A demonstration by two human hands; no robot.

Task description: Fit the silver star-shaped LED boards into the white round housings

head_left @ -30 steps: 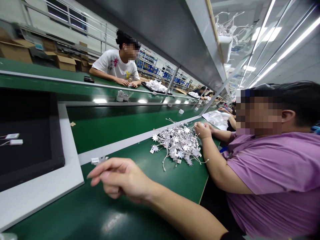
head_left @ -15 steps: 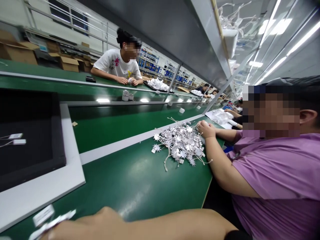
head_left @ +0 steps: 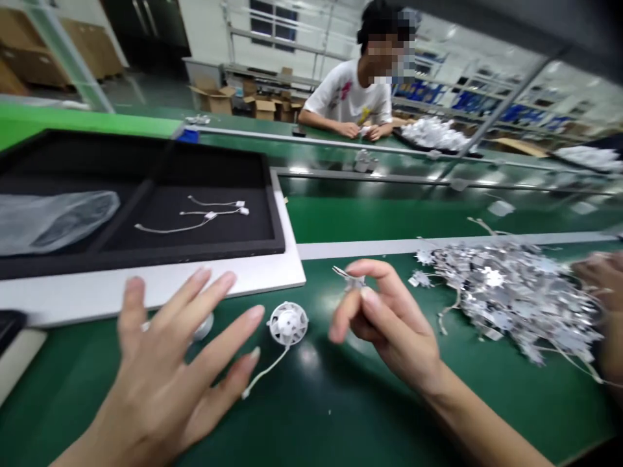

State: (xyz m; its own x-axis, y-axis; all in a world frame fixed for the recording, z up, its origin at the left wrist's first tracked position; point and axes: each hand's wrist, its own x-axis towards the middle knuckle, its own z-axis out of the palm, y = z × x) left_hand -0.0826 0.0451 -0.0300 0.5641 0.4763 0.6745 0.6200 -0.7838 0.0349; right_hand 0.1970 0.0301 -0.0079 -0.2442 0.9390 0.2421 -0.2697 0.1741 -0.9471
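Note:
My right hand pinches a small silvery plate between thumb and index finger, above the green table. The plate appears edge-on, so its full outline is unclear. My left hand holds nothing, its fingers spread low over the table. Between my hands lies a white round spoked part with a short white cable running toward me. Another pale round part is mostly covered by my left fingers.
At right lies a pile of silvery star-shaped plates with cables, a co-worker's hand beside it. A black tray at left holds several cabled pieces and a clear plastic bag. Across the line sits a person in white.
The view has swung left, away from the neighbour in purple. Both my hands now show in the middle; before, one forearm crossed the bottom edge with white pieces near its hand.

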